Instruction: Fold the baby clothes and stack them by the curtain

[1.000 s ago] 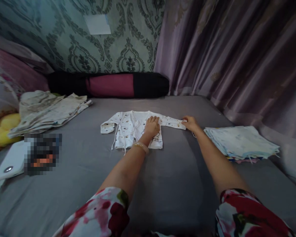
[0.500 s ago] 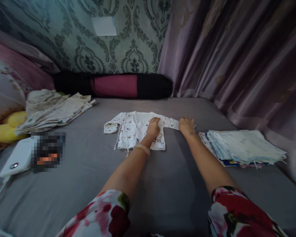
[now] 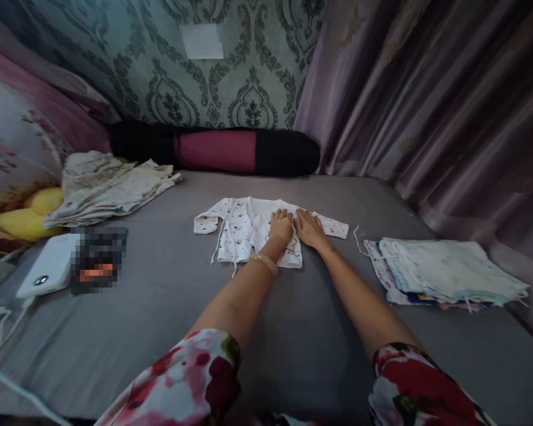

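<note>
A small white baby shirt (image 3: 236, 228) with a dark print and thin ties lies spread on the grey sheet (image 3: 182, 307), sleeves out to both sides. My left hand (image 3: 281, 228) rests flat on the right half of its front, fingers stretched away from me. Right beside it, my right hand (image 3: 310, 227) lies on the shirt where the right sleeve joins the body, fingers extended. Past that hand, the sleeve's cuff shows uncovered. Both hands press on the cloth without gripping it, and they cover part of the printed drawing.
To the right sits a stack of folded baby clothes (image 3: 453, 269), a loose tie trailing from it. At left are a crumpled cloth pile (image 3: 111, 186), a yellow plush (image 3: 22, 219), a white power bank (image 3: 51, 266) with cables and a blurred-out object. A black-and-maroon bolster (image 3: 217, 151) lines the wall.
My right hand has left the right cuff and moved inward to the shoulder, beside my left hand. My left hand stays on the shirt front. The view has shifted slightly.
</note>
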A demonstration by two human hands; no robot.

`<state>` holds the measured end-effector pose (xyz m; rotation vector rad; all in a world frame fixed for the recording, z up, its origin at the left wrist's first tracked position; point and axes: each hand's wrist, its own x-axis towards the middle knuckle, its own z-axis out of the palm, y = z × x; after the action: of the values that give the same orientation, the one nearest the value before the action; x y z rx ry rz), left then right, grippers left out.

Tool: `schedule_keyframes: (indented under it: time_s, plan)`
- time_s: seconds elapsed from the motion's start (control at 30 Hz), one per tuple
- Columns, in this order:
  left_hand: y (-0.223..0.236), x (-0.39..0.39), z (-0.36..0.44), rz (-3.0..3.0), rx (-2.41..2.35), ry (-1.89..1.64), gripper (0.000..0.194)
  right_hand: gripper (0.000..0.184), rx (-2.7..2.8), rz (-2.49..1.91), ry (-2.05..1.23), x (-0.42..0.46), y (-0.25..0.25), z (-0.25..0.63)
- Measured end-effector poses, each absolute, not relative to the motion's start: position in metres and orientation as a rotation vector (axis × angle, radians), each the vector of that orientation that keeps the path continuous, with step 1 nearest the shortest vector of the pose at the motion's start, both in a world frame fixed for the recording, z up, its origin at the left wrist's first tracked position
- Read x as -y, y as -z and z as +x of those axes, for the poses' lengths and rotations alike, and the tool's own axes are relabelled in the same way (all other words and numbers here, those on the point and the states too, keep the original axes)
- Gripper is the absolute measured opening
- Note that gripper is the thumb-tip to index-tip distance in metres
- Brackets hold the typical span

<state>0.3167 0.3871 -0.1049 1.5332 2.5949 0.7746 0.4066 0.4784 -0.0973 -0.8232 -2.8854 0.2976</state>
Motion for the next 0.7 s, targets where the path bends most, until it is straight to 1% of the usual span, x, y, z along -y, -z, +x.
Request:
schedule_keyframes:
  time_s: [0.17, 0.27, 0.37, 0.53, 0.7]
  plan:
    - [0.104, -0.386, 0.314, 1.562, -2.585, -0.704, 0.046, 0.058, 2.925, -0.966, -0.275, -0.487, 0.095, 0.424]
    - [0.103, -0.383, 0.312, 1.587, -2.557, -0.657, 0.051, 0.058, 2.923, -1.061, -0.252, -0.495, 0.092, 0.438]
    - [0.100, -0.377, 0.310, 1.600, -2.516, -0.628, 0.053, 0.057, 2.911, -1.147, -0.206, -0.505, 0.090, 0.454]
    - [0.096, -0.363, 0.306, 1.643, -2.479, -0.590, 0.051, 0.055, 2.831, -1.251, -0.166, -0.520, 0.088, 0.478]
    - [0.089, -0.344, 0.311, 1.727, -2.444, -0.528, 0.042, 0.051, 2.818, -1.291, -0.184, -0.525, 0.084, 0.483]
